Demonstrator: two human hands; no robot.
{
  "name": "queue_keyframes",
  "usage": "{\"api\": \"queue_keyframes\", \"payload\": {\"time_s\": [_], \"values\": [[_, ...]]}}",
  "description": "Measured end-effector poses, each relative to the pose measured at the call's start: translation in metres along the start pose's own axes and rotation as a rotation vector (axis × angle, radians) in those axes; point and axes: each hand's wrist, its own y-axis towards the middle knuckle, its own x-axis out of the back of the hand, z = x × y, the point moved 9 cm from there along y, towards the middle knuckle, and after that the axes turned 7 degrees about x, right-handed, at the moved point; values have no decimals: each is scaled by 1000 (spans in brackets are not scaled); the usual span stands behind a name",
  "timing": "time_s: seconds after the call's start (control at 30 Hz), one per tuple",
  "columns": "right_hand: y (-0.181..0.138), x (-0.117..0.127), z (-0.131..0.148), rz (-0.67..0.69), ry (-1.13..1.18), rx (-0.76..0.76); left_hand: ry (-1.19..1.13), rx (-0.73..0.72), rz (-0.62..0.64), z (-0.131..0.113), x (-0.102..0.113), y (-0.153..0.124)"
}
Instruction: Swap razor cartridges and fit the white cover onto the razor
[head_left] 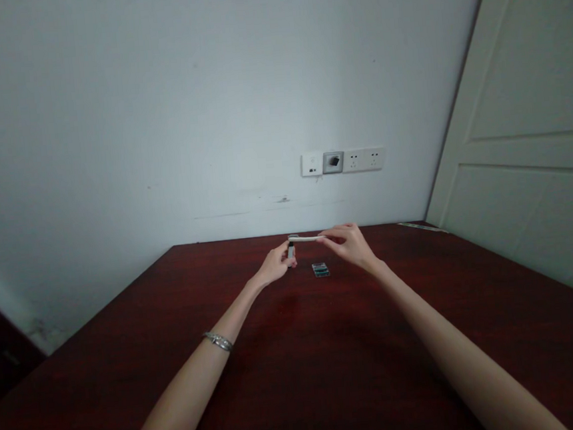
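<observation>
My left hand is closed on a small upright grey object with a dark top; its exact kind I cannot make out. In my right hand, pinched between thumb and fingers, is a thin white strip. The strip lies nearly level, and its left end reaches the top of the grey object; whether they touch I cannot tell. On the table just below the strip rests a small flat clear case with dark green contents. Something small and pale shows behind the strip's left end, too small to name.
The dark red wooden table runs back to a pale wall. Sockets and switch plates sit on the wall. A light panelled door stands to the right. A flat strip lies at the table's back right edge.
</observation>
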Motion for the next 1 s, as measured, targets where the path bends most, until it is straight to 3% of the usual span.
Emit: {"api": "queue_keyframes", "payload": {"time_s": [0.17, 0.37, 0.6, 0.87, 1.0], "values": [[-8, 0, -15, -1, 16, -34, -4, 16, -21, 7, 7, -1], [-1, -5, 12, -33, -13, -1, 62, 44, -49, 11, 6, 3], [-11, -2, -10, -62, -40, -65, 56, 16, -31, 11, 5, 3], [-3, -8, 22, -72, -49, -49, 141, 64, -90, 12, 9, 3], [-7, -5, 9, -74, -49, -83, 86, 16, -77, 3, 10, 2]]}}
